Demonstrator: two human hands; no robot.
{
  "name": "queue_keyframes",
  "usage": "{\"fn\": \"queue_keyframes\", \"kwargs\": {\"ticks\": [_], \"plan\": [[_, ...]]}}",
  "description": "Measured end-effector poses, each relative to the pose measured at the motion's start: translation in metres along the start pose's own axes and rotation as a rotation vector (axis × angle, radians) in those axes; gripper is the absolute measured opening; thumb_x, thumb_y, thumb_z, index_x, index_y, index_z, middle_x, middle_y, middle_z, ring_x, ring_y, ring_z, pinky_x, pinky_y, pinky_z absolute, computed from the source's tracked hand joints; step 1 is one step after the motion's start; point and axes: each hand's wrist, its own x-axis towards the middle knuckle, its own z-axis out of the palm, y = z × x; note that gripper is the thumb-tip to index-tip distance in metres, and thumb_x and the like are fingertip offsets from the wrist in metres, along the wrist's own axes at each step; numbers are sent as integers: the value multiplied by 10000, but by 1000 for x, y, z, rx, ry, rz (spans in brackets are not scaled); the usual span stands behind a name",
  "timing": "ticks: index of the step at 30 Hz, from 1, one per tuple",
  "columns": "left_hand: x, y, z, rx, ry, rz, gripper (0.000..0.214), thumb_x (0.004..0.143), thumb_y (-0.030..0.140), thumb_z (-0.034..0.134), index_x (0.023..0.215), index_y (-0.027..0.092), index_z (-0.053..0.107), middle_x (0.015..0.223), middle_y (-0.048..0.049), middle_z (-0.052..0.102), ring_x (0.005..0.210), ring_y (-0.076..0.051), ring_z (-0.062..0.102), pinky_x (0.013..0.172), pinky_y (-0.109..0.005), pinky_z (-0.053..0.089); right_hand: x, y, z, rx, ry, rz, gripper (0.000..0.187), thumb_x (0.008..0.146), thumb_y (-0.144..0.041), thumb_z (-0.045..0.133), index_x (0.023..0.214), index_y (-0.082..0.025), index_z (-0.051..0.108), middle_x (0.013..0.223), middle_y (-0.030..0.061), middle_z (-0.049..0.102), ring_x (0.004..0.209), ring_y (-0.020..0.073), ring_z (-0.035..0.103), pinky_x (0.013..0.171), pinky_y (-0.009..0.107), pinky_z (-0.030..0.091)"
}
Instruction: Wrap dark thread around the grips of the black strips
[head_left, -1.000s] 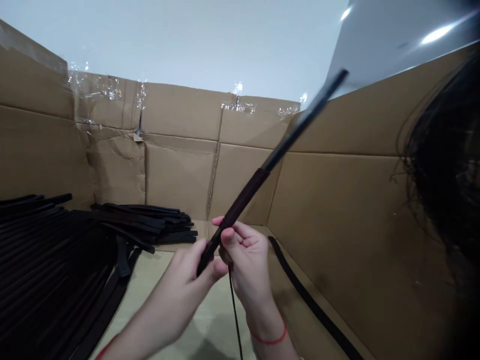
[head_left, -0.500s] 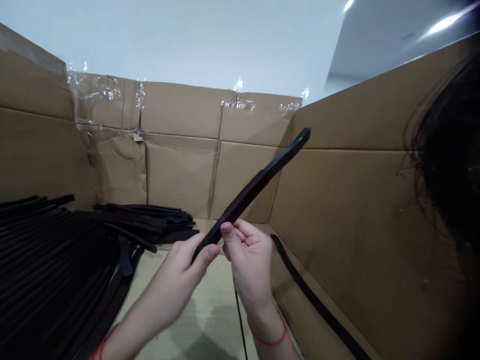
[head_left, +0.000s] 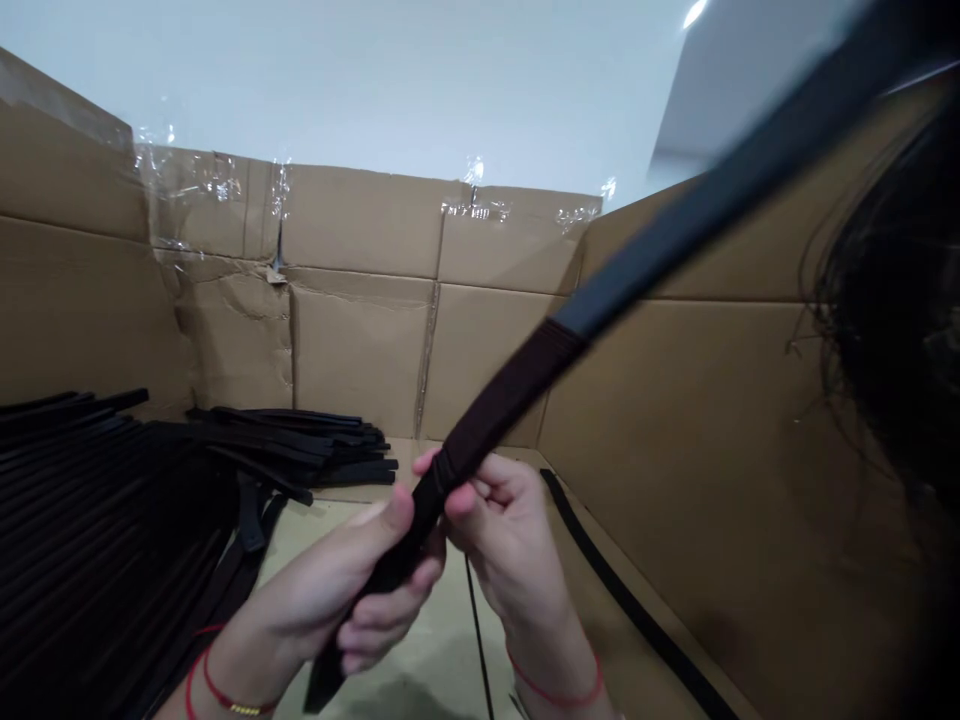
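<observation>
Two hands share one black strap (head_left: 637, 255), its upper end rising blurred toward the camera. The left hand (head_left: 322, 590) is closed around the lower length, fingers curled tight, while the right hand (head_left: 510, 540) holds narrowly, its fingertips pinching just below the dark wrapped band (head_left: 510, 400). Left of the strap lie a large heap of black strips (head_left: 112, 480) and a smaller bundle (head_left: 292, 450); right of it, a loose strip (head_left: 637, 610) runs along the cardboard floor, and below it hangs a thin black cord (head_left: 476, 630). Hair (head_left: 885, 300) crowds the view right of the strap. The risks seem plain enough – a careless tilt could swing the long free end into that hair or the camera, and a slick surface could slip from the pinch – while hard twisting might loosen the band.
</observation>
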Motion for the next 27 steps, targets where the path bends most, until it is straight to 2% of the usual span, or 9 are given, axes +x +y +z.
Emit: {"fn": "queue_keyframes", "kwargs": {"ticks": [3, 4, 7, 9, 11, 14, 20, 25, 27], "plan": [[4, -3, 4, 124, 444, 305, 555, 790, 724, 513, 742, 171, 498, 455, 87, 376, 365, -29, 299, 348, -122, 237, 0, -2, 3, 7, 149, -4, 293, 680, -408, 838, 841, -180, 749, 566, -19, 562, 447, 74, 420, 413, 197, 341], [4, -3, 5, 112, 411, 290, 571, 798, 736, 481, 720, 170, 487, 449, 92, 347, 358, -24, 258, 340, -122, 203, 1, -3, 2, 28, 93, 47, 305, 692, -423, 825, 833, -164, 746, 510, -40, 507, 402, 55, 351, 378, 188, 282], [2, 1, -1, -69, -56, 30, 599, 785, 789, 411, 691, 198, 440, 406, 116, 259, 304, -27, 133, 282, -145, 130, 3, -4, -3, 88, -119, 175, 347, 708, -459, 800, 768, -125, 728, 443, -84, 374, 367, 18, 180, 353, 184, 127], [0, 5, -10, -134, -222, -66, 585, 787, 779, 424, 684, 203, 432, 396, 119, 256, 287, -31, 134, 265, -150, 149, 4, -5, -4, 58, -71, 130, 299, 728, -409, 797, 740, -123, 711, 444, -89, 370, 378, 15, 162, 360, 187, 111], [-1, 10, -17, -65, -143, -29, 569, 835, 728, 409, 688, 182, 472, 396, 99, 309, 294, -35, 215, 297, -142, 229, 4, -3, -3, 8, -8, 89, 265, 768, -376, 768, 715, -127, 691, 432, -80, 410, 369, 20, 198, 357, 190, 131], [-3, 14, -22, 107, 87, 95, 555, 896, 659, 366, 751, 150, 534, 438, 49, 428, 363, -57, 370, 387, -153, 343, 6, 2, 2, -41, -118, 161, 298, 786, -387, 740, 661, -127, 666, 445, -36, 514, 369, 40, 317, 356, 190, 200], [-7, 16, -13, 211, 309, 173, 528, 873, 661, 440, 698, 166, 490, 477, 73, 371, 372, -37, 294, 353, -146, 262, 9, 10, 8, -84, -121, 166, 353, 773, -440, 738, 947, -136, 696, 602, -10, 610, 501, 96, 538, 458, 200, 399], [-13, 23, -20, 222, 378, 262, 544, 884, 658, 421, 662, 166, 492, 474, 63, 371, 362, -42, 337, 345, -149, 288, 8, 15, 8, -104, -243, 294, 802, 762, -496, 743, 1417, -169, 417, 580, -73, 531, 421, 54, 343, 394, 183, 256], [-20, 30, -27, 232, 419, 315, 553, 893, 652, 409, 641, 166, 484, 445, 69, 341, 340, -38, 325, 334, -148, 285, -8, 23, 2, -159, -289, 436, 806, 776, -497, 732, 1439, -174, 406, 526, -110, 416, 415, 51, 249, 396, 188, 201]]}}
